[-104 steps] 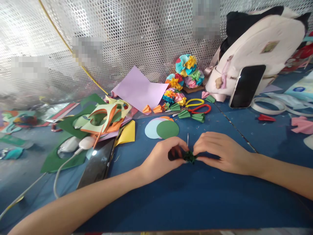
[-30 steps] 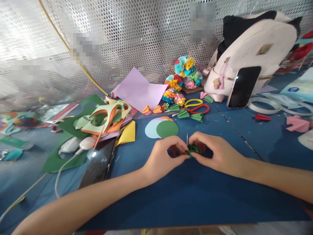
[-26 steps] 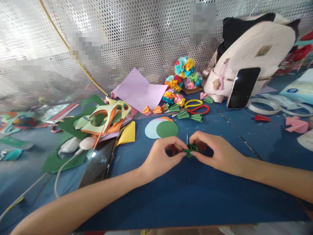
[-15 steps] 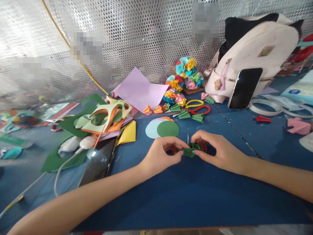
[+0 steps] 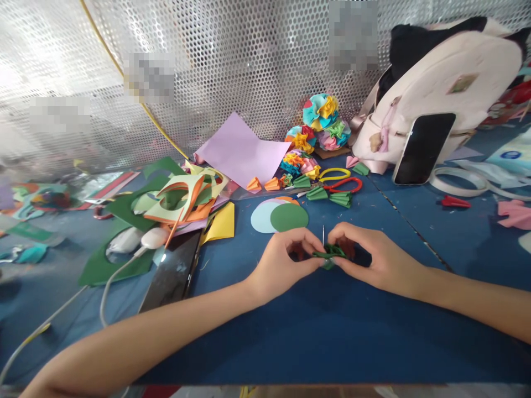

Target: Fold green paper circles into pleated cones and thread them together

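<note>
A small piece of folded green paper (image 5: 329,254) sits pinched between the fingertips of my left hand (image 5: 292,257) and my right hand (image 5: 369,258), just above the blue tabletop (image 5: 332,331). Much of it is hidden by my fingers. A thin metal pin or needle (image 5: 323,235) stands upright from the paper between my hands. Both hands hover close together, with dark gaps under the curled fingers.
Paper circles (image 5: 279,216) lie just beyond my hands, near green paper fans (image 5: 317,193) and scissors (image 5: 340,183). A phone (image 5: 172,271) lies left, beside cut paper scraps (image 5: 182,196). Paper flower balls (image 5: 321,113) and a pale backpack (image 5: 440,88) stand against perforated metal (image 5: 249,66).
The green paper has gone from a dark bunch to a flatter folded strip between my fingertips. My hands have drawn slightly apart, and the whole view has shifted a little rightward.
</note>
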The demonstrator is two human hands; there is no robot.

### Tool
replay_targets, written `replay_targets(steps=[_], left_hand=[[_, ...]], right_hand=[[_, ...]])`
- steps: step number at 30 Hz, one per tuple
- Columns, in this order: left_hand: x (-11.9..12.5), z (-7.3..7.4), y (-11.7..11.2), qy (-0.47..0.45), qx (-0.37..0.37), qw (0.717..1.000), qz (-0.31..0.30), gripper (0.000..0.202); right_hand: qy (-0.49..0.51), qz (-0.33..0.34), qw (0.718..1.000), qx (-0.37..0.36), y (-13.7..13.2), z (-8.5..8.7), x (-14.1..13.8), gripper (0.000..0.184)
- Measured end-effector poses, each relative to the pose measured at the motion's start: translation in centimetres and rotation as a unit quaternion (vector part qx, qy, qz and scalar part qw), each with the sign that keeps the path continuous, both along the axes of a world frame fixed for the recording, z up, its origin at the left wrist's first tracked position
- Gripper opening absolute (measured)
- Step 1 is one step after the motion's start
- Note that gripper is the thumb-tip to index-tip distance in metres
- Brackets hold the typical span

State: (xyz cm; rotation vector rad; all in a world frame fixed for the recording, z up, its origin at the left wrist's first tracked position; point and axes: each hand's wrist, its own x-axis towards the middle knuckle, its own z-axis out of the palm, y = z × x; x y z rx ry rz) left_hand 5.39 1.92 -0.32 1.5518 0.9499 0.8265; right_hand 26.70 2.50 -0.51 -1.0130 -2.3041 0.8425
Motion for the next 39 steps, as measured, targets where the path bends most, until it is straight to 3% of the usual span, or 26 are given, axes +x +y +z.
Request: replay_targets(steps=[14,21,25,32,39], left_hand=[[-1.5,0.1,1.0,-0.066,-0.069,0.995,-0.040,0.015],[-1.5,0.1,1.3,-0.065,-0.074,0.995,-0.012,0.017],[-1.4,0.3,1.2,-0.026,-0.026,0.999,-0.004,0.016],[-1.4,1.0,0.9,0.095,0.136,0.986,0.023,0.013],[-1.6,1.1,1.2,0.186,0.212,0.959,-0.043,0.018]], right_hand=[[0.018,0.000,1.000,-0.026,0.8,0.0,0.6,0.013],[0.045,-0.006,0.999,-0.024,1.4,-0.3,0.9,0.019],[0.049,-0.002,0.998,-0.030,1.3,-0.2,0.8,0.027],[0.029,0.017,0.999,-0.032,1.1,0.0,0.6,0.036],[0.030,0.012,0.999,-0.014,1.0,0.1,0.8,0.025]])
